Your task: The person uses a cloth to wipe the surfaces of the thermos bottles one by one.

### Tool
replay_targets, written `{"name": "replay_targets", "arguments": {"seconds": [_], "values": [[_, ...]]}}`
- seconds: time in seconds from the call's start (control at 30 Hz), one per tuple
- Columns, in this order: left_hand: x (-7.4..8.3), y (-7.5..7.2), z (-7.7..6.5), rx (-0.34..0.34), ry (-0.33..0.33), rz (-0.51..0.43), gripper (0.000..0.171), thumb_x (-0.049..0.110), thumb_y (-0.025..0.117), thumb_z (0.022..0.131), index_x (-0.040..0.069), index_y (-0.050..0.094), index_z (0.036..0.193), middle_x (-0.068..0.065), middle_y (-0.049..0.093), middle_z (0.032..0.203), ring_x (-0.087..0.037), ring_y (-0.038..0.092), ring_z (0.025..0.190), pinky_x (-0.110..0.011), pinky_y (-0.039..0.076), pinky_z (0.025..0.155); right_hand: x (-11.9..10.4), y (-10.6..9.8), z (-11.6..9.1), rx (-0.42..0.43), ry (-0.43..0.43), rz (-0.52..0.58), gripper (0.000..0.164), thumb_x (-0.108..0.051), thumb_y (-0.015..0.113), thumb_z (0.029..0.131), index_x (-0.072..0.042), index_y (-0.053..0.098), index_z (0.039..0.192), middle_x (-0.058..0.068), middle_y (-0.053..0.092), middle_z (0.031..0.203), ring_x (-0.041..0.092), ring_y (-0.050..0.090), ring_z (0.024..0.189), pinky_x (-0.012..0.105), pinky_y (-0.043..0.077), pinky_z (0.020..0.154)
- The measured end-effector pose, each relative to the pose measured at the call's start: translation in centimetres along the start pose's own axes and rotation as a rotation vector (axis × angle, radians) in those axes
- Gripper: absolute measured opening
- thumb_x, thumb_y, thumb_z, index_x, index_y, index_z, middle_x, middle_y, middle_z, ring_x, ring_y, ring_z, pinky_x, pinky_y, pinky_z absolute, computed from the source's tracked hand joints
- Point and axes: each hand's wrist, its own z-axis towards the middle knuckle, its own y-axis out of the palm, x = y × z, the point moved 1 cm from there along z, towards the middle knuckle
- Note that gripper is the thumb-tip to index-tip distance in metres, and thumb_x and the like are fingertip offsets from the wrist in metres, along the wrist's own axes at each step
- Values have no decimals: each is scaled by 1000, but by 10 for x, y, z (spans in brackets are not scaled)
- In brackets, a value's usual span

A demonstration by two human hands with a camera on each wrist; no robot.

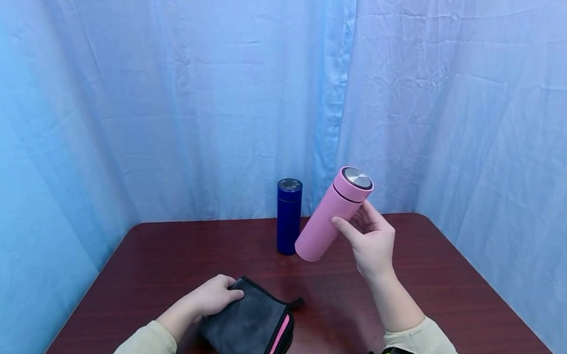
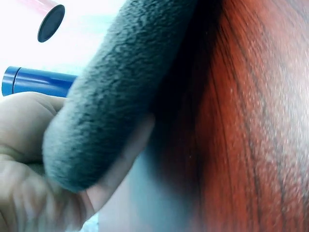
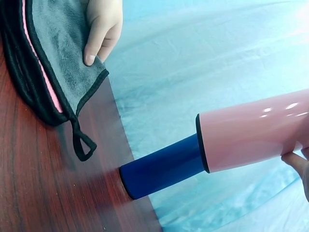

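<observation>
My right hand (image 1: 374, 242) grips a pink thermos bottle (image 1: 328, 220) near its upper part, thumb on the near side. The bottle is tilted, its silver-topped lid up to the right and its dark base showing in the right wrist view. My left hand (image 1: 213, 297) pinches the far left edge of a folded grey towel (image 1: 249, 324) with black trim, a pink inner layer and a hanging loop. In the left wrist view, the towel's thick fold (image 2: 111, 92) lies between thumb and fingers. Behind the pink bottle, a dark blue thermos bottle (image 1: 289, 217) stands upright.
The dark red wooden table (image 1: 444, 292) has rounded far corners. Light blue curtains (image 1: 219, 104) hang behind it and at both sides. The blue bottle stands near the table's far edge.
</observation>
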Motion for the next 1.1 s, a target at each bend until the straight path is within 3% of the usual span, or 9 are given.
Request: {"name": "replay_targets", "arguments": {"seconds": [0.13, 0.23, 0.37, 0.53, 0.67, 0.77, 0.87, 0.97, 1.1], "values": [[2, -2, 0, 58, 18, 151, 14, 17, 65, 100, 5, 70, 99, -4, 64, 83, -18, 59, 72, -36, 49, 65, 3, -1, 1, 2, 17, -51, 62, 3, 84, 81, -10, 65, 139, 16, 70, 123, 28, 68, 109, 33, 56, 91], [5, -4, -1, 100, 16, 241, 13, 18, 66, 99, 5, 69, 100, -4, 63, 82, -19, 61, 64, -37, 53, 55, 6, -3, 4, 10, 22, -93, 62, 0, 85, 82, -13, 65, 139, 15, 70, 123, 27, 68, 109, 32, 56, 89], [9, -10, -2, 129, -25, 266, 16, 21, 65, 101, 5, 67, 103, -8, 61, 77, -24, 62, 56, -40, 54, 43, 9, -5, 10, 25, 29, -141, 62, -3, 86, 82, -16, 65, 139, 12, 70, 124, 24, 68, 110, 30, 56, 89], [15, -19, -2, 175, -18, 280, 16, 25, 65, 101, 8, 66, 101, -9, 60, 70, -25, 60, 56, -38, 54, 45, 16, -6, 20, 24, 43, -200, 65, -3, 85, 82, -14, 62, 142, 10, 69, 128, 23, 67, 114, 29, 56, 89], [21, -24, 0, 246, 43, 326, 20, 27, 67, 100, 8, 68, 105, -3, 62, 76, -20, 57, 57, -36, 50, 54, 26, -8, 29, 8, 52, -256, 65, -8, 85, 84, -15, 61, 143, 8, 69, 128, 24, 66, 115, 30, 57, 84], [23, -27, 4, 307, 88, 359, 27, 30, 69, 99, 7, 70, 112, -2, 66, 90, -16, 60, 71, -37, 51, 66, 34, -10, 35, -2, 62, -282, 64, -14, 87, 84, -18, 61, 143, 4, 69, 129, 22, 65, 116, 31, 57, 87], [26, -28, 10, 370, 138, 373, 34, 33, 69, 98, 6, 69, 119, -7, 68, 108, -22, 66, 93, -45, 54, 81, 43, -10, 40, -7, 62, -317, 64, -21, 88, 83, -19, 62, 142, 3, 68, 129, 20, 65, 117, 37, 55, 94], [30, -26, 16, 408, 195, 365, 39, 34, 68, 98, 6, 68, 125, -12, 65, 123, -30, 63, 112, -50, 51, 93, 53, -11, 44, 0, 69, -353, 66, -24, 89, 82, -16, 62, 142, 6, 68, 129, 22, 65, 117, 42, 52, 99], [35, -22, 25, 407, 231, 300, 41, 35, 67, 99, 7, 66, 129, -12, 62, 131, -32, 59, 119, -52, 48, 97, 67, -12, 47, 12, 102, -377, 70, -25, 90, 81, -13, 60, 143, 8, 68, 129, 23, 66, 116, 42, 51, 100]]}}
